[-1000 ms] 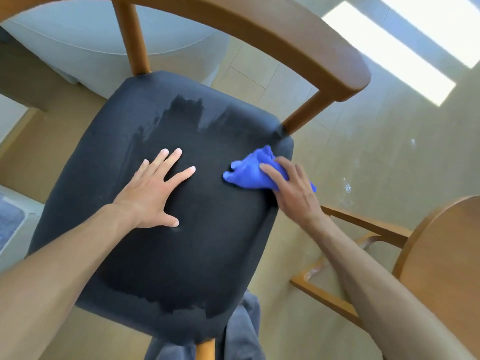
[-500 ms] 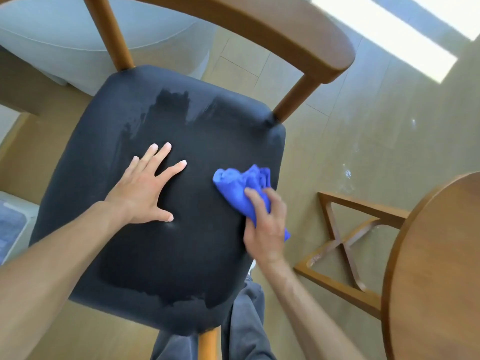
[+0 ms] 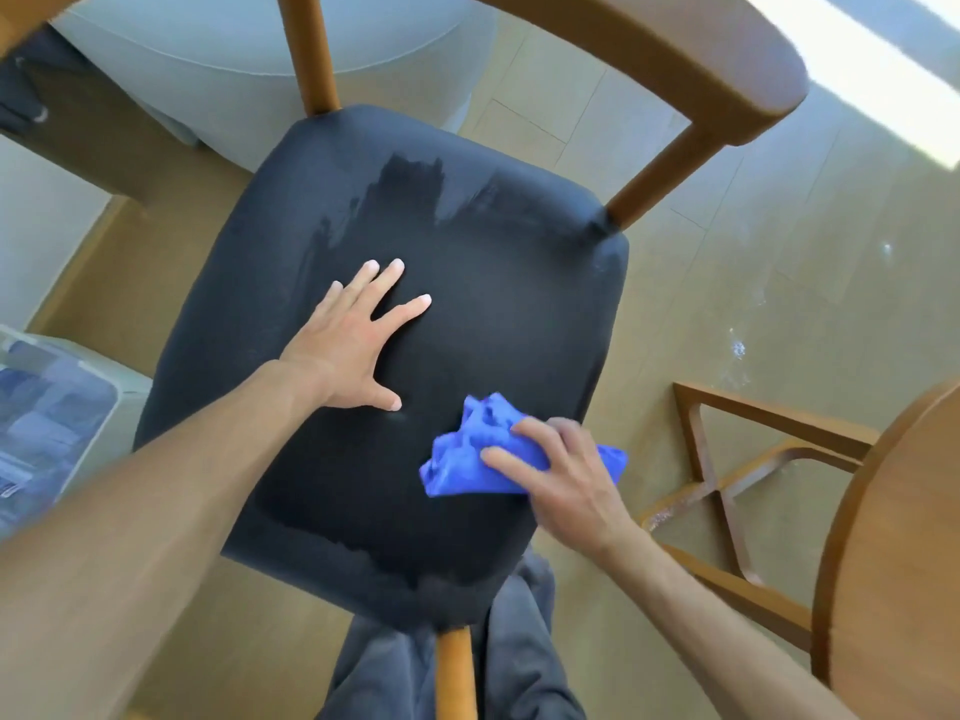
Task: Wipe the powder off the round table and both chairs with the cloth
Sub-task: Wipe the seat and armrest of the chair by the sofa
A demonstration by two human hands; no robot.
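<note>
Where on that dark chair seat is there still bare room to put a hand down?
Bare seat lies between the left hand and the right back post. The near right corner is crowded by the right hand on the cloth.

Your left hand [image 3: 349, 345] lay flat with fingers spread and straight, thumb out to the side, its forearm reaching in from the lower left. Your right hand [image 3: 563, 475] pressed down palm-first, fingers seemingly slightly curled, though blur softened them, wrist bent.

Pale beige tiled floor [image 3: 675, 262] carries a bright sunlight strip [image 3: 883, 90] at upper right. A clear plastic storage box [image 3: 52, 428] stands left, a pale grey rounded seat [image 3: 208, 59] beyond.
</note>
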